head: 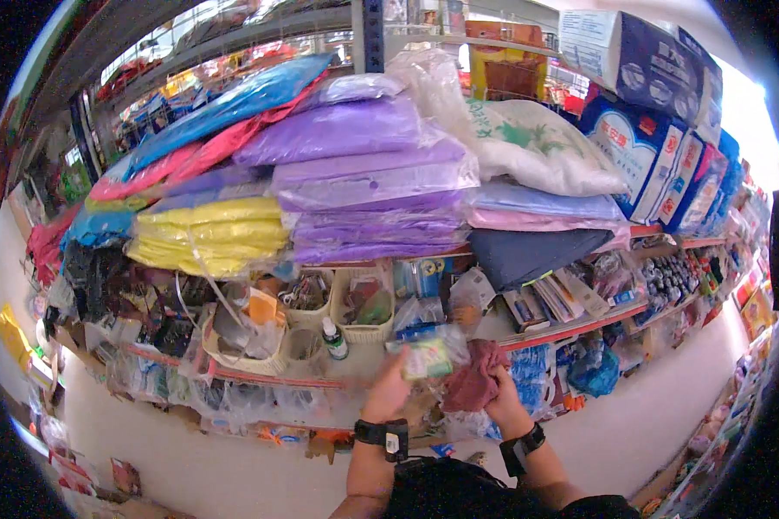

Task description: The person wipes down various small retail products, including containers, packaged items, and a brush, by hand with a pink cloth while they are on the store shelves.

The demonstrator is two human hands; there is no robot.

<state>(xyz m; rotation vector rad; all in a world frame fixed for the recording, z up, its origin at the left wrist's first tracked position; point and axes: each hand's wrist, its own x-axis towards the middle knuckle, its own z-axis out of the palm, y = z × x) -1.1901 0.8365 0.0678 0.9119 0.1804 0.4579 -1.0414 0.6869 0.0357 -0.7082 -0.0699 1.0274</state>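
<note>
My left hand, blurred, grips a small green and pale yellow packet in clear plastic, held before the middle shelf. A blue item shows just behind the packet; I cannot tell if it is in the same hand. Bunched in my right hand is a dark red cloth, close to the packet's right side. Left of the packet, a small dark bottle with a white cap stands upright on the shelf. Both wrists wear black bands.
Cream plastic baskets with small goods line the shelf. Above hang over stacks of bagged purple and yellow packs and a white sack. Blue and white cartons are piled at the right. Bagged goods fill the lower shelf.
</note>
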